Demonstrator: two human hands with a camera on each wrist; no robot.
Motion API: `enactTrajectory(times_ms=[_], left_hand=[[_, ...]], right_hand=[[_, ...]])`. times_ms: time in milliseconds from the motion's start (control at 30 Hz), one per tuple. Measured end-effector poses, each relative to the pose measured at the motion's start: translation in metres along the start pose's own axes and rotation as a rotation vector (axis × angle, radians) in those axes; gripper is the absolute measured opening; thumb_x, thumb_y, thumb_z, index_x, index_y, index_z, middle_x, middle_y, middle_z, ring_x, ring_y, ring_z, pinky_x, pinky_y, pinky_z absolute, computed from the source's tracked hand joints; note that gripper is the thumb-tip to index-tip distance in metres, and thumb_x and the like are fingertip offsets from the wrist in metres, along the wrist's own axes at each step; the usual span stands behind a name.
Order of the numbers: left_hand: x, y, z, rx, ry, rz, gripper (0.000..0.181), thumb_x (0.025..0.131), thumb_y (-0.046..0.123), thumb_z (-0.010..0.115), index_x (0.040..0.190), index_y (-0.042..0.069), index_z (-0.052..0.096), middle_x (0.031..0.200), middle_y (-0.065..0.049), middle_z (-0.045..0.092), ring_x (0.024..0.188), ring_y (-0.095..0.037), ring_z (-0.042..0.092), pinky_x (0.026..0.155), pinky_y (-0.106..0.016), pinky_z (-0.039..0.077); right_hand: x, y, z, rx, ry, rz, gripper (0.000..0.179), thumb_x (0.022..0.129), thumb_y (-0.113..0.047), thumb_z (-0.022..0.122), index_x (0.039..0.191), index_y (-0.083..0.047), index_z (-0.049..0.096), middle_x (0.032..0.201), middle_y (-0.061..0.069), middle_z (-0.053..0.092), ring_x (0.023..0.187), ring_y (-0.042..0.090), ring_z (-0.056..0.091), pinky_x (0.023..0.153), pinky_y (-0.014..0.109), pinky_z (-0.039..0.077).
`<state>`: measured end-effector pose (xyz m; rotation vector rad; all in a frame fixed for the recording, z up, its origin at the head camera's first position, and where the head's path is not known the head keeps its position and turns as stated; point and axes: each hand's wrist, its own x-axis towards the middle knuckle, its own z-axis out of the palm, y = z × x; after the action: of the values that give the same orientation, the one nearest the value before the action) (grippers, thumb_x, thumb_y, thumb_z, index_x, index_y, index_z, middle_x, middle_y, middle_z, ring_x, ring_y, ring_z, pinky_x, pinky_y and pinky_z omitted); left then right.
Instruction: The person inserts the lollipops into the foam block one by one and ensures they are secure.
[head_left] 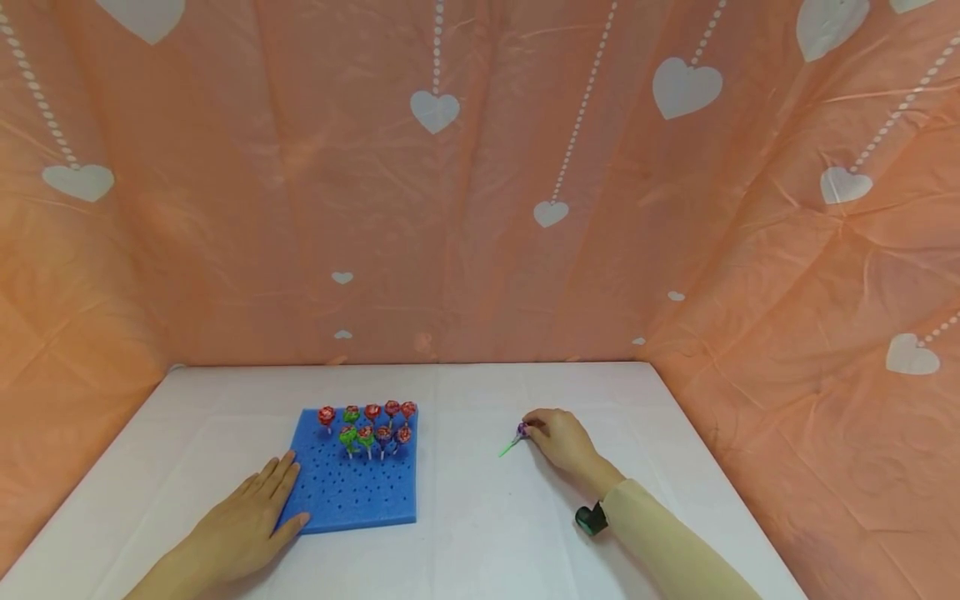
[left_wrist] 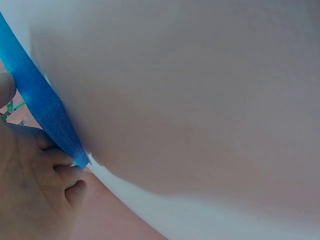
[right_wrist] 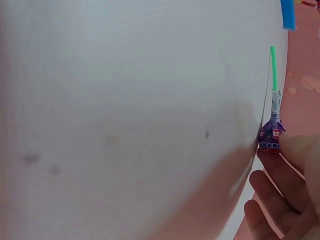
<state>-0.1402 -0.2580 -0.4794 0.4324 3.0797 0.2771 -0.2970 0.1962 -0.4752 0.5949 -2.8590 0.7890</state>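
My right hand [head_left: 564,443] pinches a purple-wrapped lollipop [right_wrist: 270,135] by its candy end, low over the white table. Its green stick [right_wrist: 273,67] points away from the fingers, toward the left in the head view. With fingers straight, my left hand [head_left: 251,517] rests against the left edge of a blue foam board [head_left: 360,492]. The thumb lies at the board's near left corner. Several wrapped lollipops, among them a red lollipop [head_left: 326,416] and a green lollipop [head_left: 348,437], stand upright in two rows at the board's far side.
Rows of small holes cover the near part of the board. The white table [head_left: 480,550] extends to an orange curtain [head_left: 480,250] with white hearts, which hangs behind and at both sides. A dark green object [head_left: 591,520] sits at the right wrist by the sleeve cuff.
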Motion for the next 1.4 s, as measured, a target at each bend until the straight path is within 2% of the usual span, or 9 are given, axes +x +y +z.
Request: enactTrajectory(times_ms=[333, 500, 967, 1133, 1400], left_hand=[[0.000, 0.000, -0.001, 0.002, -0.005, -0.004, 0.080, 0.102, 0.046, 0.061, 0.147, -0.018, 0.042, 0.158, -0.038, 0.034, 0.145, -0.059, 0.031, 0.116, -0.069, 0.032], [0.000, -0.001, -0.001, 0.005, -0.002, -0.004, 0.081, 0.102, 0.047, 0.061, 0.148, -0.017, 0.042, 0.158, -0.038, 0.034, 0.145, -0.059, 0.031, 0.117, -0.069, 0.032], [0.000, -0.002, 0.000, -0.010, -0.006, -0.003, 0.081, 0.102, 0.046, 0.061, 0.148, -0.017, 0.042, 0.159, -0.038, 0.033, 0.146, -0.059, 0.031, 0.117, -0.069, 0.031], [-0.001, -0.001, 0.001, -0.017, 0.013, 0.008, 0.081, 0.101, 0.046, 0.062, 0.147, -0.018, 0.043, 0.158, -0.038, 0.034, 0.144, -0.059, 0.033, 0.116, -0.069, 0.033], [0.000, -0.001, 0.001, -0.010, 0.002, -0.001, 0.081, 0.102, 0.047, 0.061, 0.148, -0.017, 0.043, 0.158, -0.038, 0.034, 0.145, -0.058, 0.033, 0.116, -0.069, 0.034]], right_hand=[[-0.003, -0.004, -0.001, 0.061, 0.042, -0.024, 0.015, 0.097, -0.005, 0.072, 0.111, -0.004, 0.075, 0.105, 0.007, 0.075, 0.096, 0.019, 0.069, 0.089, 0.042, 0.060], [-0.004, -0.009, -0.003, 0.138, 0.077, -0.032, 0.015, 0.098, -0.003, 0.071, 0.112, -0.004, 0.075, 0.101, 0.003, 0.074, 0.091, 0.016, 0.068, 0.084, 0.038, 0.060], [-0.004, -0.032, 0.001, 0.249, 0.176, -0.142, 0.020, 0.094, 0.003, 0.073, 0.112, -0.005, 0.074, 0.108, 0.007, 0.073, 0.095, 0.023, 0.075, 0.087, 0.037, 0.062], [-0.002, -0.044, 0.003, 0.266, 0.211, -0.214, 0.020, 0.091, 0.005, 0.075, 0.109, -0.003, 0.075, 0.106, 0.009, 0.073, 0.091, 0.024, 0.075, 0.083, 0.033, 0.063], [0.003, -0.063, 0.007, 0.304, 0.255, -0.397, 0.021, 0.086, 0.010, 0.077, 0.105, 0.002, 0.073, 0.102, 0.012, 0.073, 0.088, 0.027, 0.075, 0.079, 0.032, 0.064]])
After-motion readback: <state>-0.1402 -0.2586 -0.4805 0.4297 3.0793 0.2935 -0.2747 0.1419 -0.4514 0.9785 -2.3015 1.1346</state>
